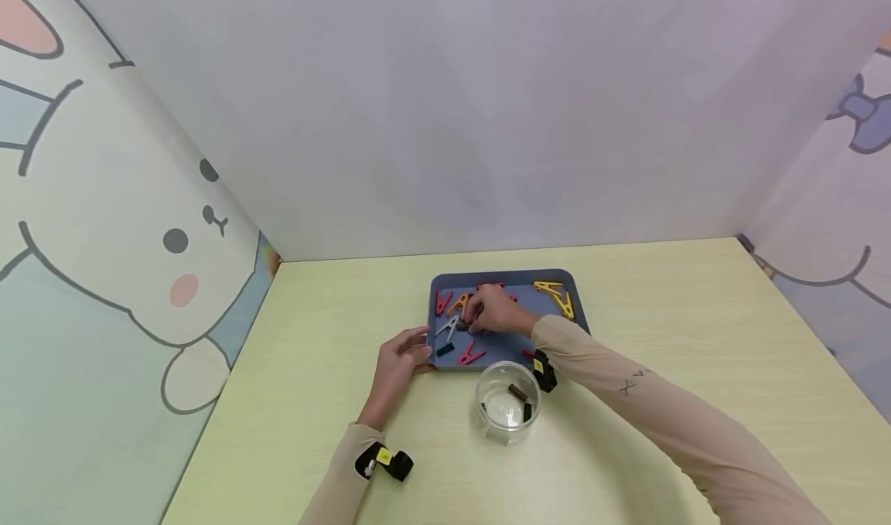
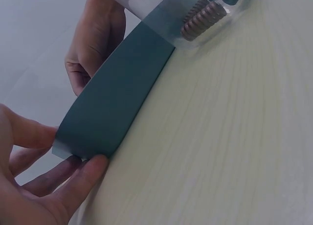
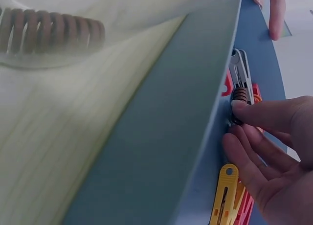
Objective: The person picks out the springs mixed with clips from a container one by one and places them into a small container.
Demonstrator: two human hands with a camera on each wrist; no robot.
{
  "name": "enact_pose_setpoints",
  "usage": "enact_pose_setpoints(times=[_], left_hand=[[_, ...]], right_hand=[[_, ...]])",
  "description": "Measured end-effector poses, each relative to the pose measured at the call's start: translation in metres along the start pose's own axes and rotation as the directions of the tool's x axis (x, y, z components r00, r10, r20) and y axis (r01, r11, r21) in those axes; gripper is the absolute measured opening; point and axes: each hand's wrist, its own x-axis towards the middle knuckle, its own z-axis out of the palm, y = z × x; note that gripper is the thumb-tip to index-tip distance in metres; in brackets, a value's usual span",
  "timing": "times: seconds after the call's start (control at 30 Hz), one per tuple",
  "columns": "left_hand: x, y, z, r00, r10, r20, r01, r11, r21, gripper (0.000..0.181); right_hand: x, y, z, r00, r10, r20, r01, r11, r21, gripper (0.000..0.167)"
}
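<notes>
My right hand (image 1: 490, 310) reaches into the blue-grey tray (image 1: 501, 346). Between its thumb and fingers it pinches a brown spring (image 3: 239, 94), beside a grey clothespin (image 3: 240, 71). At the tray's front left corner, my left hand (image 1: 400, 363) holds the wall and rim with thumb and fingers. Near the left hand, a dark green spring (image 1: 445, 349) lies in the tray. A clear round jar (image 1: 506, 409) stands in front of the tray; it contains a brown spring (image 1: 517, 392) and a dark green spring (image 1: 527, 412).
Several clothespins lie about the tray: red ones (image 1: 470, 353), an orange one (image 1: 458, 304) and yellow ones (image 1: 564, 305). The tray and jar stand on a pale wooden table (image 1: 668, 308). Behind it rises a plain wall (image 1: 487, 123), with cartoon-printed panels (image 1: 125, 239) at the sides.
</notes>
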Motion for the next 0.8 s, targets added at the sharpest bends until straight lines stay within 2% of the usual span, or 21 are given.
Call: enact_pose_setpoints(times=[0.23,0.4,0.57,0.8], left_hand=[[0.001,0.001,0.0,1.0,0.001,-0.003,-0.001,1.0,-0.002,0.041],[0.0,0.001,0.0,1.0,-0.007,-0.007,0.007,1.0,-0.009,0.041],[0.0,0.0,0.0,1.0,-0.011,-0.004,0.011,1.0,-0.013,0.041],[0.001,0.0,0.0,1.0,-0.006,0.004,0.006,1.0,-0.012,0.042]], right_hand=[[-0.001,-0.006,-0.008,0.999,0.031,-0.013,-0.031,0.999,0.005,0.007],[-0.004,-0.009,-0.011,0.997,0.083,-0.001,-0.083,0.996,0.015,0.006],[-0.007,-0.012,-0.011,0.991,0.131,0.024,-0.132,0.989,0.073,0.005],[-0.009,-0.016,-0.013,0.989,0.142,0.047,-0.148,0.975,0.167,0.005]])
